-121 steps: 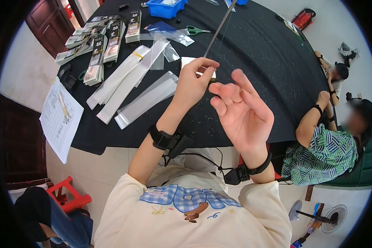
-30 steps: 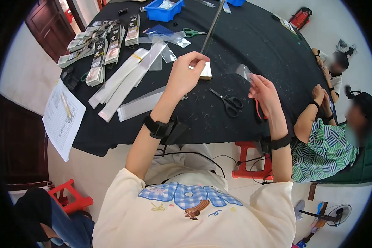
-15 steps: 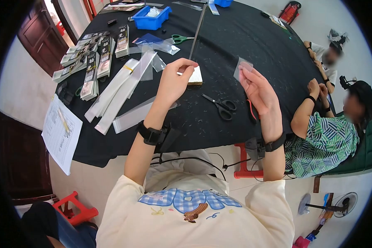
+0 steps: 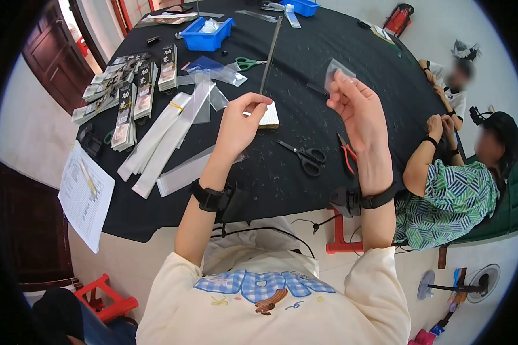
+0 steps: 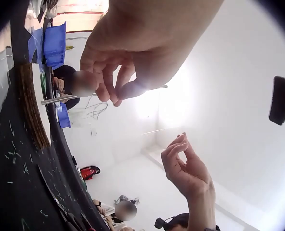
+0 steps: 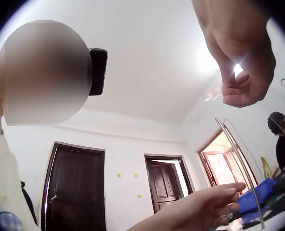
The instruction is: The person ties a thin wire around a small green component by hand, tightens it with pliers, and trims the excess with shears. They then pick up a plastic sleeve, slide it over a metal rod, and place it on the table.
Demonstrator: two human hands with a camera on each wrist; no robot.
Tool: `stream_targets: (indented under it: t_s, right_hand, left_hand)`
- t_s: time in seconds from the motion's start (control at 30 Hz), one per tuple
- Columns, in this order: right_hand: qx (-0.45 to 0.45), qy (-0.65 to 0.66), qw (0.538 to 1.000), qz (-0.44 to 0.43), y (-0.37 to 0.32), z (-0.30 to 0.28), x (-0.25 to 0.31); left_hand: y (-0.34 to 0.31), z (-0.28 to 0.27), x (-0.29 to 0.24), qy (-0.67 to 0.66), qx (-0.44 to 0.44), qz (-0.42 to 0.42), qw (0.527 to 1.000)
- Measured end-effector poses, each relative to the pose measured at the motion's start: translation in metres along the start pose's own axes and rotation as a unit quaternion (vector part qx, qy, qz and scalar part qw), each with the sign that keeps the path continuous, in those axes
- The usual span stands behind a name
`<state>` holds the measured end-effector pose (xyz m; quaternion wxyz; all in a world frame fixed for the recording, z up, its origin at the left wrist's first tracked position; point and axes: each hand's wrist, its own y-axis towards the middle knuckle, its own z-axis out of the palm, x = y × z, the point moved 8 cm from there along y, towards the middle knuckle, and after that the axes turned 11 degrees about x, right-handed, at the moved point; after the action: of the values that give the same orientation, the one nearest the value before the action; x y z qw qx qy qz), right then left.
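My left hand (image 4: 240,123) is at the lower part of a thin metal rod (image 4: 270,57), its thumb and forefinger pinching right at it; I cannot tell whether a thread is pinched along with it. The rod stands tilted from a small white block (image 4: 269,117) with a ridged brown side. To the right, my right hand (image 4: 360,112) is raised over the table, pinching a small clear plastic piece (image 4: 334,70) between thumb and fingers. Black-handled scissors (image 4: 309,158) and red-handled pliers (image 4: 347,155) lie below it on the black cloth.
Long clear sleeves (image 4: 161,135) and bundled printed packets (image 4: 125,115) cover the table's left. Farther back are green scissors (image 4: 248,63) and a blue bin (image 4: 207,37). A written sheet (image 4: 86,192) lies at the left edge. Another person (image 4: 443,190) sits at the right.
From close beside the left hand, the right hand has moved right, then farther up over the table with the plastic piece. My left hand stays at the rod. The head view has shifted slightly.
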<state>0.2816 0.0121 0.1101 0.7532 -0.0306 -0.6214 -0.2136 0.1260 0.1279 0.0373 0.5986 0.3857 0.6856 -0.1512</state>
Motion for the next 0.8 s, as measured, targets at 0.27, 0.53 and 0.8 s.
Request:
stream_targets:
  t_s: [0.27,0.53,0.8]
  right_hand:
    - [0.006,0.069,0.998,-0.001,0.027,0.001,0.010]
    - [0.034,0.081,0.996,-0.006,0.045,0.008,0.022]
    - [0.007,-0.026,0.997,-0.069,0.062,0.017,0.040]
  left_hand:
    - [0.000,-0.002,0.000,-0.010,-0.004,0.007,1.000]
    - [0.002,-0.002,0.002,-0.013,-0.007,0.014,1.000]
    - [0.001,-0.003,0.001,-0.014,-0.010,0.016,1.000]
